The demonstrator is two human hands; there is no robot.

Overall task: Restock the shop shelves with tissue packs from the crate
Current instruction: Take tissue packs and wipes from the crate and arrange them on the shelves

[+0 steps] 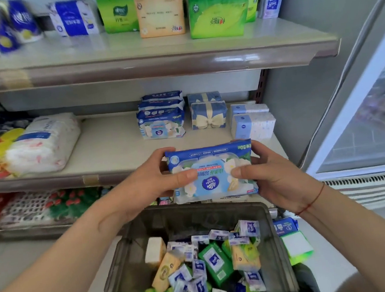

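Note:
A blue wet-tissue pack with white flowers (209,168) hangs in the air above the grey crate (274,244), just in front of the middle shelf (110,142). My left hand (152,181) grips its left end, thumb across the front. My right hand (268,173) grips its right end the same way. The crate below holds several small tissue packs (213,262) in green, orange and blue-white. A stack of matching blue flowered packs (161,120) stands on the middle shelf behind the held pack.
On the middle shelf are blue bow-print packs (208,115), pale blue packs (252,125) and a big white bundle (46,144). Green and orange packs (218,12) line the top shelf. A glass-door fridge (372,103) stands at the right. Loose packs (294,242) lie beside the crate.

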